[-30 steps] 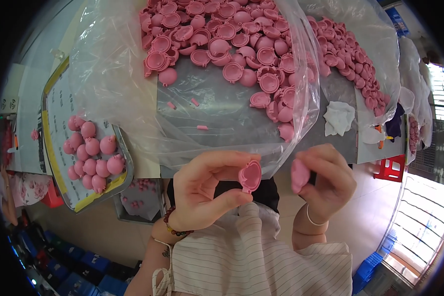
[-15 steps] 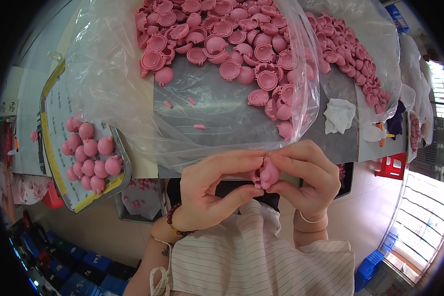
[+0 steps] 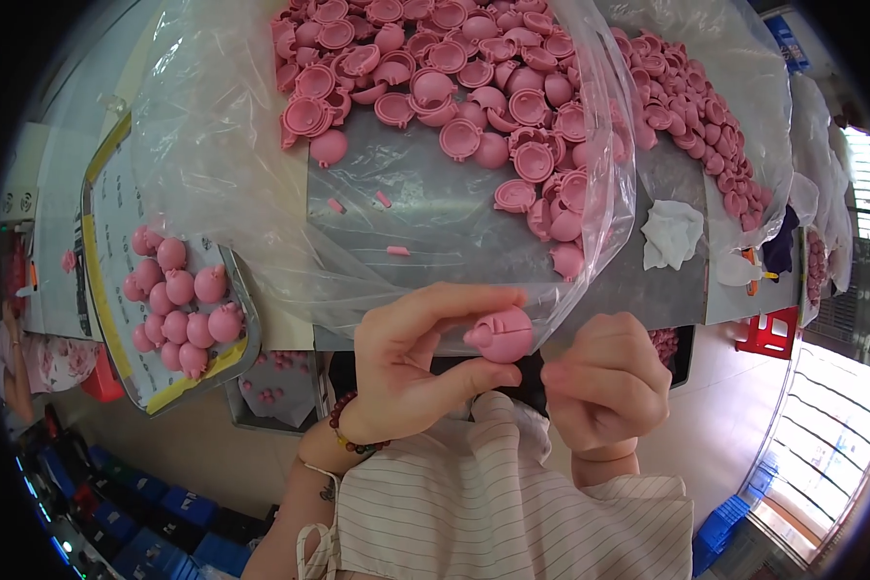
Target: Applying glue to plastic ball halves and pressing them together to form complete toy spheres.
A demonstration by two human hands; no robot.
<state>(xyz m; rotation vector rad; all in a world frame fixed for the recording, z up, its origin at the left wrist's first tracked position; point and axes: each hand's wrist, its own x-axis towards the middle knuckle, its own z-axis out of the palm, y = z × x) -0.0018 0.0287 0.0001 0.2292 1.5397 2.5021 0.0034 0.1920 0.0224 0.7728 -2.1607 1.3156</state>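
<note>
a grey desk (image 3: 667, 302) fills the middle, with a bright window (image 3: 831, 435) off to the right. along its far edge, a heap of pink half shells (image 3: 435, 87) lies by a clear plastic sheet (image 3: 213, 213), whose loose folds run down to the near edge, close in front of the hands. a second pink heap (image 3: 696, 116) spreads toward the far right corner; a crumpled white cloth (image 3: 672, 234) rests nearer. three small pink pieces lie mid-desk. at the desk's left, a tray (image 3: 116, 208) with yellow-taped edges carries a cluster of pink balls (image 3: 179, 300).

the left hand (image 3: 401, 367) reaches in at the near edge, pinching a pink ball (image 3: 506, 335) between thumb and fingers, its seam showing and its knobbed end facing left. the right hand (image 3: 609, 382) sits just beside, apart from the ball, fingers curled in, palm hidden.
</note>
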